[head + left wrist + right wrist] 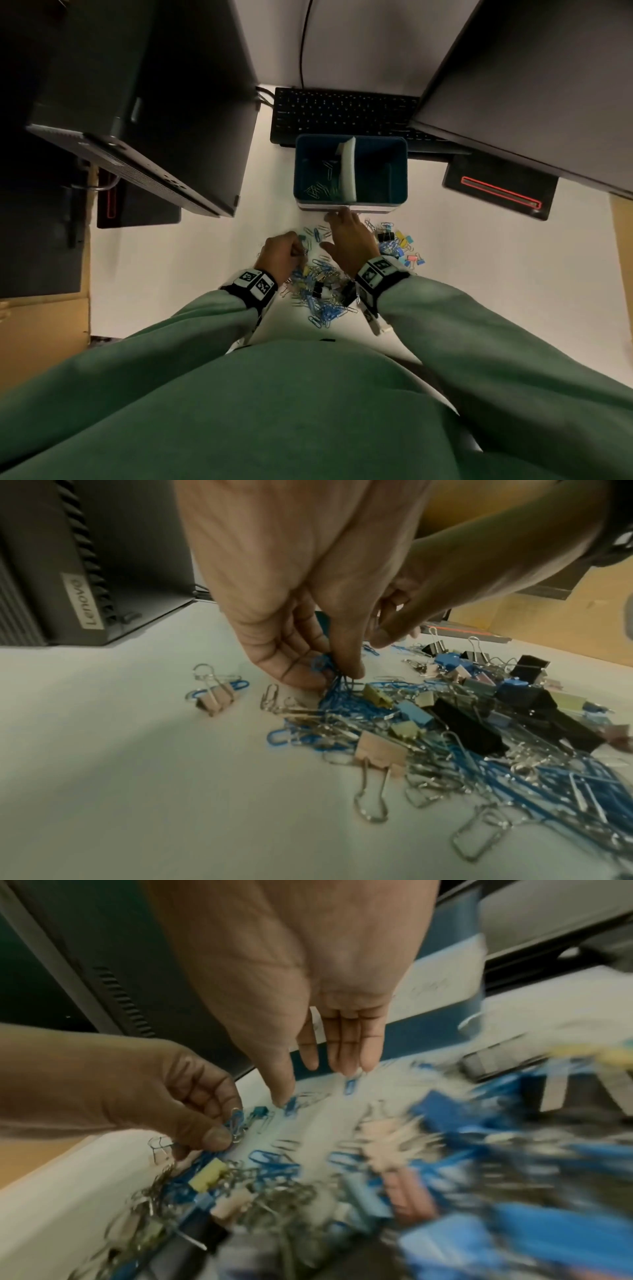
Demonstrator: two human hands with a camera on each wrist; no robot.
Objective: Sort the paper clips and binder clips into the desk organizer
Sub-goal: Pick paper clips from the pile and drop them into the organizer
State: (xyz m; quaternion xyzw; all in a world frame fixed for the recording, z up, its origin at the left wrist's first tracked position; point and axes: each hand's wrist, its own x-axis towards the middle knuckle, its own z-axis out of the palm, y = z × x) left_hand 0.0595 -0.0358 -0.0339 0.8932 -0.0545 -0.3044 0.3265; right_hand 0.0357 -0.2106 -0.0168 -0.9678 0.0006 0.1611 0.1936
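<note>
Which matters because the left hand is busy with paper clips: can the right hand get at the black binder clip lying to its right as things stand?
Probably yes. The right hand is open and holds nothing, and the black binder clip lies uncovered on the desk just beside it, with nothing between them.

Wire, plastic and matt desk

Under the left fingers (301, 669), blue-coated and bare shiny wire paper clips (346, 710); beside them matt-bodied binder clips (466, 723) on smooth matt white desk (120, 764).

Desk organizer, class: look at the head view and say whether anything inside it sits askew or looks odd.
Yes. The white divider inside the desk organizer leans at a slant instead of standing square to the walls. Paper clips lie only in the left compartment; the right one looks empty.
</note>
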